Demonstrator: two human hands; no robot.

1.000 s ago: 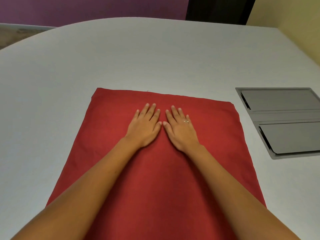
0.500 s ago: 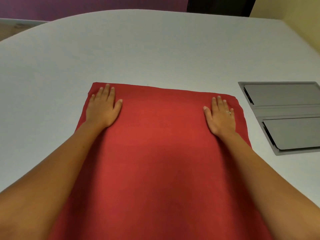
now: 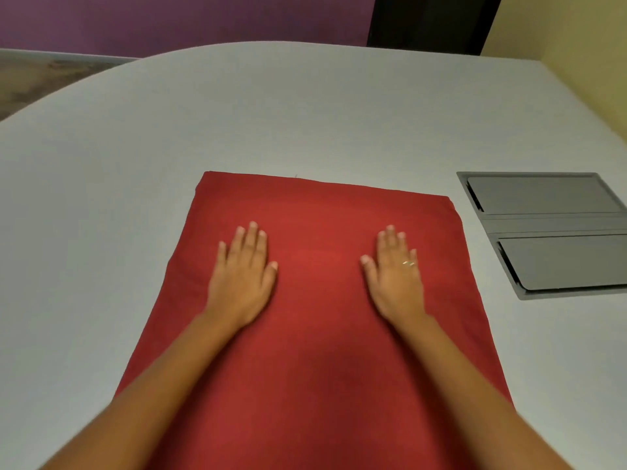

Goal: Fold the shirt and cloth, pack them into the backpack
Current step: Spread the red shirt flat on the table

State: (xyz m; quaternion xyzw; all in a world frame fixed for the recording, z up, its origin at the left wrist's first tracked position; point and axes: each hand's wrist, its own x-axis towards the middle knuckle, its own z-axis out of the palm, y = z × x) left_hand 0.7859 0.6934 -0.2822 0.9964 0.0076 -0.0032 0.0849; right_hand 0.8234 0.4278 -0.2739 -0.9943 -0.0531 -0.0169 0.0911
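Observation:
A red cloth [image 3: 319, 334] lies flat on the white table [image 3: 271, 113], its folded far edge straight and its near end running out of the frame's bottom. My left hand [image 3: 242, 274] rests palm down on the cloth's left half, fingers straight and together. My right hand [image 3: 395, 273], with a ring on one finger, lies flat on the right half in the same way. Both hands sit well inside the cloth's side edges, below its far edge. No shirt or backpack is in view.
A grey recessed panel with two lids [image 3: 549, 232] is set into the table to the right of the cloth. The table's curved far edge meets a purple wall [image 3: 169, 22] and a yellow wall [image 3: 576, 45] at the right.
From the cloth's middle my hands slid apart to its far corners, then came back inward and toward me to where they lie now.

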